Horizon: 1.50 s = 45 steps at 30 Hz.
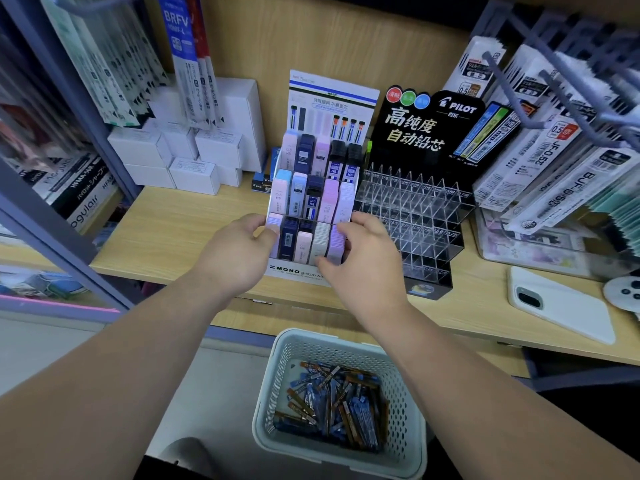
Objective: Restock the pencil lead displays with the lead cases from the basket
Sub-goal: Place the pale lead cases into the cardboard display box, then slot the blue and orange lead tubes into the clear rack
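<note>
A white MONO display (313,188) full of pastel and dark lead cases stands on the wooden shelf. My left hand (239,251) grips its left front corner. My right hand (363,258) curls over the front-row cases at the display's right side, fingers on a lilac case (335,247). Beside it stands a black Pilot display (412,216) whose clear slots hold nothing. Below the shelf, a pale green basket (341,344) holds several blue and brown lead cases (332,403).
White boxes (194,147) are stacked at the back left. Hanging refill packs (540,168) crowd the right. A white phone (557,303) lies on the wooden shelf (166,233) at the right, near a round white device (623,289).
</note>
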Each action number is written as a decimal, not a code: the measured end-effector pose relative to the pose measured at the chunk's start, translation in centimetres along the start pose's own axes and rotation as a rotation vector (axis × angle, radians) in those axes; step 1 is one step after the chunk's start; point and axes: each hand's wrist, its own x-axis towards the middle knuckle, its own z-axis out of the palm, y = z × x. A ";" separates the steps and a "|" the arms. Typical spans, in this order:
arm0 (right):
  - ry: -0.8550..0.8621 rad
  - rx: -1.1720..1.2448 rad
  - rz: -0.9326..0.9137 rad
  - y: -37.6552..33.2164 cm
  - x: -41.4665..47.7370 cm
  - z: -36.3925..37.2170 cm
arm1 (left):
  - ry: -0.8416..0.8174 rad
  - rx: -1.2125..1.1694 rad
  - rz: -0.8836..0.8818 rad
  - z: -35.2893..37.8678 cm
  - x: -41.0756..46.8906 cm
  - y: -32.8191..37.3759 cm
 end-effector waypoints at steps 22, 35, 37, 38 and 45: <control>-0.125 -0.041 -0.168 2.7 -1.4 -2.8 | 0.063 0.058 -0.072 0.3 -2.3 0.2; -0.540 -0.033 0.082 13.9 -11.8 5.8 | -0.098 0.394 -0.252 2.6 -9.4 -9.8; -0.739 0.024 0.333 15.0 -12.4 7.0 | -0.272 0.481 -0.338 3.9 -9.3 -11.8; -0.811 0.048 0.432 15.5 -12.6 7.6 | -0.325 0.516 -0.369 4.7 -9.2 -12.7; -0.711 0.018 0.924 18.7 -15.6 15.7 | -0.358 0.486 -0.400 9.8 -8.8 -17.2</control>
